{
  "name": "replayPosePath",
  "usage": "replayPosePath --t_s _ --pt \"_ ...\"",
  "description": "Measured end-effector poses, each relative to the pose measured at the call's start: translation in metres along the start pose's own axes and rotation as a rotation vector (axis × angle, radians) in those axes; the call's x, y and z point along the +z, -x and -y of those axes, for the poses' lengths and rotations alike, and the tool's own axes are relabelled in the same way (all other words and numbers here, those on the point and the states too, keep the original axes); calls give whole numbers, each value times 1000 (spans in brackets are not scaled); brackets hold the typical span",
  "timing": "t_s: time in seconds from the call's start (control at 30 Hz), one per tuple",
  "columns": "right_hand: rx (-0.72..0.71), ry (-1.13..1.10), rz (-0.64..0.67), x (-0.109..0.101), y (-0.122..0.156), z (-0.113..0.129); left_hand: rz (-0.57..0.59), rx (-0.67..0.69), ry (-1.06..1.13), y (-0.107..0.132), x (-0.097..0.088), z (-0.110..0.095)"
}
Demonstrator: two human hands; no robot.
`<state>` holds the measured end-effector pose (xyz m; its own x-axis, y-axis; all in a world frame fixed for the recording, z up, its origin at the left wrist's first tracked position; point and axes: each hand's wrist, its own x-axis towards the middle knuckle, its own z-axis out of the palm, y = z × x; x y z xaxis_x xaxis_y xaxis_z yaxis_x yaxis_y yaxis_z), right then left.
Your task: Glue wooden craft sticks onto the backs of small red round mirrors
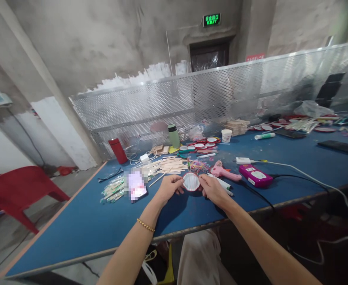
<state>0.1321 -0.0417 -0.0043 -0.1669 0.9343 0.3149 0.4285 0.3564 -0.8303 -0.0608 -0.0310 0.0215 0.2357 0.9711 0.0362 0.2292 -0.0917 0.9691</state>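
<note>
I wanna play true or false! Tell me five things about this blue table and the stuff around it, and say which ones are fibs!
1. The left hand and the right hand both hold the round white disc. True.
2. The glue gun is bright green. False: the glue gun is pink.
3. A gold bead bracelet is on the left wrist. True.
4. The red chair stands on top of the blue table. False: the red chair is on the floor beside the blue table.
5. A green exit sign is lit up above the doorway. True.
</note>
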Motion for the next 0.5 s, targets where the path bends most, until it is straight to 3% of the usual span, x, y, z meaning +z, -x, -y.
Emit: replayPosePath --t_s 0.5 --pt "40 -5 5 0 -1 -2 18 -9 31 -1 -1 1"
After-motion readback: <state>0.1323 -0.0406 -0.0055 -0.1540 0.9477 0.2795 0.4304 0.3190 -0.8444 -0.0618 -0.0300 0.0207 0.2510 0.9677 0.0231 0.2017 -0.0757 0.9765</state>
